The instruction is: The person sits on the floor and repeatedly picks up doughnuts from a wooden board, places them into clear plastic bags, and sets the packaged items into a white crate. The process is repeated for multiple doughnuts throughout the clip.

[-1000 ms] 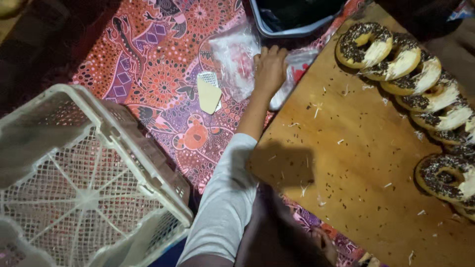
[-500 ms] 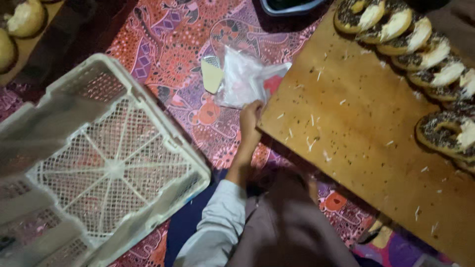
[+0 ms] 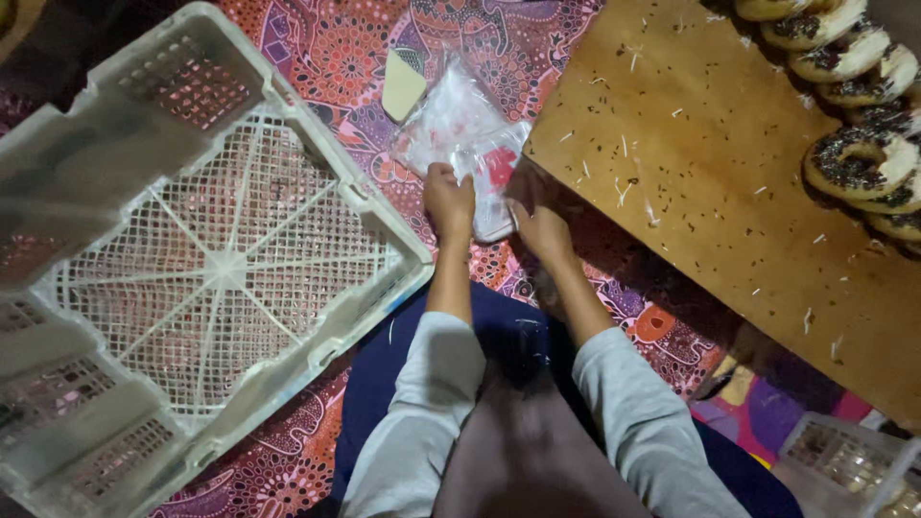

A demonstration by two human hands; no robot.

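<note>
Both my hands hold a bundle of clear plastic bags (image 3: 462,134) that lies on the patterned red cloth (image 3: 326,58). My left hand (image 3: 448,200) grips its near edge. My right hand (image 3: 540,227) pinches the bags beside a red patch, close to the edge of the wooden board (image 3: 710,182). Chocolate-sprinkled doughnuts (image 3: 849,158) lie in a row at the board's far right. A small pale plastic scraper (image 3: 403,83) rests just left of the bags.
A large white lattice crate (image 3: 201,259) fills the left side. Another white basket (image 3: 844,465) shows at the bottom right corner. Loose sprinkles and shreds dot the board. My knees in dark trousers are below.
My left hand pulled the plastic bags back toward me. My right hand has come into view and taken hold of them too. The view has tilted down and left.
</note>
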